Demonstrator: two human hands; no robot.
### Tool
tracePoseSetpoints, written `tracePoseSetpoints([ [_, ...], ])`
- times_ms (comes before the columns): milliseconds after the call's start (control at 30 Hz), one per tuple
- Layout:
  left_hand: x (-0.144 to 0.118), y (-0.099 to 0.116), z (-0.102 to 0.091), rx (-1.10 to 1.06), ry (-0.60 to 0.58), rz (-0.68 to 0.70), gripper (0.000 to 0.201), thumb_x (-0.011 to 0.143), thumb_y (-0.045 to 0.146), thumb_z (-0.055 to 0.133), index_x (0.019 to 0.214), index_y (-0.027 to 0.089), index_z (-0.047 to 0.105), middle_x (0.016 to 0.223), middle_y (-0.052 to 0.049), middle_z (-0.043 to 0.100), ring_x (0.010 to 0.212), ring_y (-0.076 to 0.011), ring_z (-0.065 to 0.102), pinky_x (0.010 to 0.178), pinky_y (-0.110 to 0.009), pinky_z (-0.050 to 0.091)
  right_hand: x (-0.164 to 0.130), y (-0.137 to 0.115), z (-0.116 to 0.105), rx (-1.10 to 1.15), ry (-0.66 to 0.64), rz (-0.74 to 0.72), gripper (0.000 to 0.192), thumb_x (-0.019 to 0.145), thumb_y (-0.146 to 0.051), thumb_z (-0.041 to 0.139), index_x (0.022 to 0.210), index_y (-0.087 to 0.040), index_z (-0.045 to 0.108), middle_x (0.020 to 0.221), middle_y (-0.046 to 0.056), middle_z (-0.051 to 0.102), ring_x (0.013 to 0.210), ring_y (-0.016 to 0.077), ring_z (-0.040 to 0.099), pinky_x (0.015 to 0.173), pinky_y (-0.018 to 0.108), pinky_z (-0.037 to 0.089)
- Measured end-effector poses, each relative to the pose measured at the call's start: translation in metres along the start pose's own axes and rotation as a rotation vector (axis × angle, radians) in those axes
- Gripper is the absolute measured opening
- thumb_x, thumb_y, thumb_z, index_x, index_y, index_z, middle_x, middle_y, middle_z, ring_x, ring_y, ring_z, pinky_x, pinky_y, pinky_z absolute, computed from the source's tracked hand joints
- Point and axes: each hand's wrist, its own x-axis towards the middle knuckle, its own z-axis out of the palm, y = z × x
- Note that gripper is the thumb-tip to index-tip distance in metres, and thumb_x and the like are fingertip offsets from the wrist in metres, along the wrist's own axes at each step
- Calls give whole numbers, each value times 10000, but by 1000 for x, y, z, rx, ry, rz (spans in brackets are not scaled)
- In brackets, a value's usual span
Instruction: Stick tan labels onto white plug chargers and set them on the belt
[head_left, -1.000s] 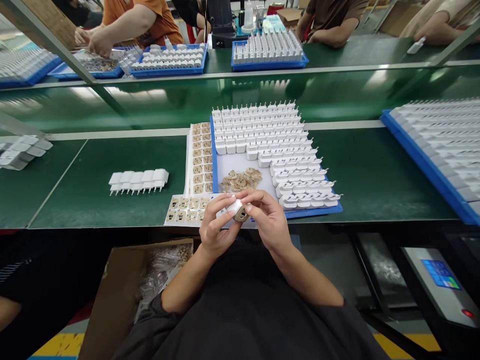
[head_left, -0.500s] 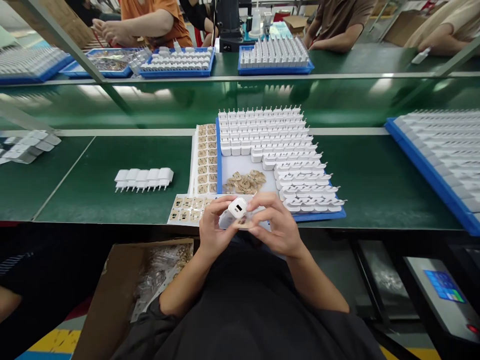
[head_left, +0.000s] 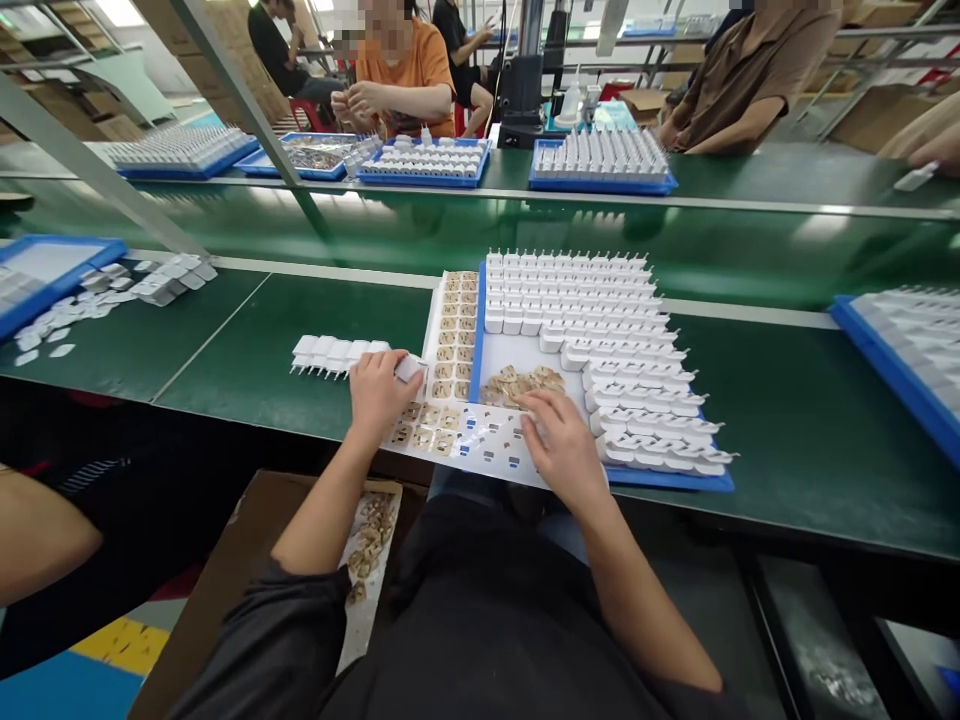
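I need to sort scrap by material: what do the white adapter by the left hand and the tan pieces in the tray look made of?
White adapter: seemingly moulded plastic, smooth, slightly glossy. Tan pieces: thin and flat, possibly film or paper; too small to tell.

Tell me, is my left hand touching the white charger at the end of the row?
Touching. The head view shows the left hand with its fingers closed over the white charger beside the row of chargers.
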Motion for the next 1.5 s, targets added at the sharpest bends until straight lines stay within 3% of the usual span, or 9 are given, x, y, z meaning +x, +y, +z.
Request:
tracePoseSetpoints([
  [167,24,-28,9,173,-33,1,352,877,417,590,1075,151,709,1084,-173,703,1132,-380,555,933,-489,417,-7,-28,13,90,-174,-133,236,994,-151,523,1131,-211,705,1113,105,746,1047,264,678,930,453,557],
  [367,24,-32,9,180,10,-40,450,914,415,575,1266,151,671,1251,-199,629,1180,-398,524,927,-501,416,-11,-39,26,-61,-313,-229,198,978,-211,603,1153,-206,696,1291,126,711,1237,313,609,1037,510,495],
  [533,5,-10,-4,-20,-4,116,380,963,423,564,1241,192,682,1278,-159,649,1213,-361,529,1004,-507,417,-24,-34,14,-151,-316,-172,192,980,-203,592,1146,-200,689,1264,119,722,1169,307,638,996,485,506],
  [733,-46,29,-29,-283,-233,457,229,968,394,618,1130,281,734,1275,-68,705,1228,-286,576,1064,-477,434,-41,-32,-3,-182,-306,-122,206,977,-190,582,1156,-175,683,1256,134,726,1150,330,650,971,504,510],
  [933,-77,32,-32,-307,-343,510,477,938,482,656,1372,287,616,1394,-90,667,1325,-306,578,1095,-475,445,-58,-43,-18,-157,-351,-114,268,986,-211,570,1237,-181,657,1318,134,699,1198,323,635,997,488,509],
  [1033,-80,31,-27,-315,-333,530,482,951,462,642,1402,299,599,1432,-82,642,1379,-308,548,1147,-494,419,-66,-44,-24,-140,-357,-105,278,984,-211,572,1248,-182,654,1335,131,689,1195,320,634,987,478,510],
  [1167,-81,42,-17,-333,-298,567,482,943,452,658,1398,302,612,1432,-74,644,1396,-309,542,1196,-515,383,-69,-36,-27,-156,-270,-44,219,988,-195,562,1170,-185,682,1201,124,733,1082,304,660,910,461,515],
  [1333,-82,59,-11,-345,-391,655,664,908,521,681,1500,283,497,1514,-93,566,1463,-316,466,1224,-530,348,-61,-30,-17,-132,-143,39,198,1003,-210,554,1132,-191,704,1033,109,739,946,275,658,814,424,502],
  [1500,-87,60,-13,-348,-415,672,754,916,491,681,1572,285,374,1524,-106,553,1484,-302,439,1246,-523,323,-49,-31,4,-55,-185,25,217,994,-246,590,1174,-208,706,1059,99,721,978,264,641,839,411,503],
])
